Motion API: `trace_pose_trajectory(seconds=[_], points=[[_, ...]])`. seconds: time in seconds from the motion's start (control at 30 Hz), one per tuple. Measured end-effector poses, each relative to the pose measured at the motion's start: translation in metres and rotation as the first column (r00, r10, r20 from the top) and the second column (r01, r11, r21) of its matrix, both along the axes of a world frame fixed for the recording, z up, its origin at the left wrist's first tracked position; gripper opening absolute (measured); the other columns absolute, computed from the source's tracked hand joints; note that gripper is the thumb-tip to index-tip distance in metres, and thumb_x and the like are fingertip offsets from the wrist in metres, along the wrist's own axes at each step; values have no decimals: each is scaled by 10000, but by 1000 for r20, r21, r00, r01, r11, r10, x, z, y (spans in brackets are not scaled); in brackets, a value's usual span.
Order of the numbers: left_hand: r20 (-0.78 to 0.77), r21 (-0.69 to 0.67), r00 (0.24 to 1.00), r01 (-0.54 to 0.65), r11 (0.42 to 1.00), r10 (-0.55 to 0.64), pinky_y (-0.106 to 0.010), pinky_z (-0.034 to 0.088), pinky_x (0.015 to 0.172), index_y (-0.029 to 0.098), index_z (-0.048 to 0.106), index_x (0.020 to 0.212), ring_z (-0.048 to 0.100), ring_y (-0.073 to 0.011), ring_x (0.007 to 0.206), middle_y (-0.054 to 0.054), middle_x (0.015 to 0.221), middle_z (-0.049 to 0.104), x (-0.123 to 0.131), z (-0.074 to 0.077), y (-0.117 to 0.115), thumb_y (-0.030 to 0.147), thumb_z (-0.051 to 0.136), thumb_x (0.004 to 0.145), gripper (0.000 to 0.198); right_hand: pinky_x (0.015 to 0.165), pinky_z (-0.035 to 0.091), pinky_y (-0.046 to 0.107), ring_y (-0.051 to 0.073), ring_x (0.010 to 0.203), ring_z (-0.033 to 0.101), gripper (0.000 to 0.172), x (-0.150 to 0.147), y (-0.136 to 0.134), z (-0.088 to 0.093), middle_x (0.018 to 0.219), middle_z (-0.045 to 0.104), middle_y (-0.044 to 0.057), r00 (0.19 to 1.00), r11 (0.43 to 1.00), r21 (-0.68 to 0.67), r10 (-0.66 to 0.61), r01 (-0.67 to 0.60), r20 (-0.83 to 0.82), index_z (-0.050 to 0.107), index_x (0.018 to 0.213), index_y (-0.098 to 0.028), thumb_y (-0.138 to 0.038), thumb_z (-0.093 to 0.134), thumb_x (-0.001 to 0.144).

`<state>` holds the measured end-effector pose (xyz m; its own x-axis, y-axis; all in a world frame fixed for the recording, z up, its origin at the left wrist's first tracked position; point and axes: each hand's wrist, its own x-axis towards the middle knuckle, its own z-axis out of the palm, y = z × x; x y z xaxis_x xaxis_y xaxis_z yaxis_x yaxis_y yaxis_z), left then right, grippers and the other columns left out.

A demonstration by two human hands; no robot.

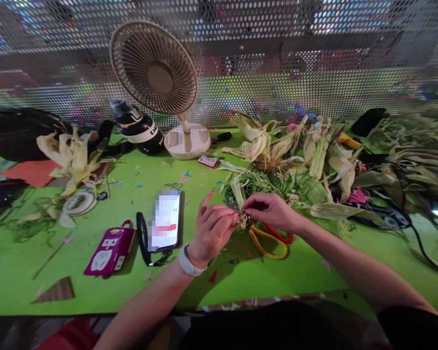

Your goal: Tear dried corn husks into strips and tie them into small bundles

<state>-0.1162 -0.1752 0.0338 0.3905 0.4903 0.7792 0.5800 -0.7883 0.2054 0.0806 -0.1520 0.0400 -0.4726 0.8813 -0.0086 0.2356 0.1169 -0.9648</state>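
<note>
Both hands meet above the green table [29,262] just right of centre. My left hand [213,228], with a white watch on the wrist, pinches a small bundle of dried corn husk [240,194]; its index finger sticks up. From the other side, my right hand [272,211] pinches the same bundle. Thin green fibres [257,182] lie behind the hands. Directly under them lie scissors with yellow and red handles [268,240].
A phone [166,219] and a magenta device [109,250] lie to the left. A beige desk fan [156,68], a black bottle [138,127] and a perforated metal screen stand at the back. Corn husks [314,150] pile up at right, more husks [71,155] at left, with black cables at far right.
</note>
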Motion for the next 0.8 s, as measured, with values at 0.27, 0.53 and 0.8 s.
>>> trace_pose_trajectory(seconds=[0.27,0.53,0.8], points=[[-68,57,998,22,998,-18,-486,393,1029,174,556,839,609,-115,695,0,787,671,-4,-3,1,66,649,757,165,633,470,235,104,700,558,323,8,1,13,862,609,15,988,987,-76,136,-142,-75,580,1153,-177,-171,501,840],[-86,57,996,36,998,-31,-447,409,1007,190,554,831,608,-111,695,14,775,670,-1,-4,0,80,622,785,138,627,437,229,103,692,529,220,7,1,16,812,623,22,977,973,-79,214,-215,-17,644,959,-139,-316,548,869],[-103,-28,993,50,998,-53,-457,387,1044,195,559,835,575,-103,667,30,740,639,-1,-7,2,101,593,813,102,665,437,231,114,706,558,152,5,3,15,784,624,23,962,935,292,136,-204,239,621,861,-154,-224,494,907]])
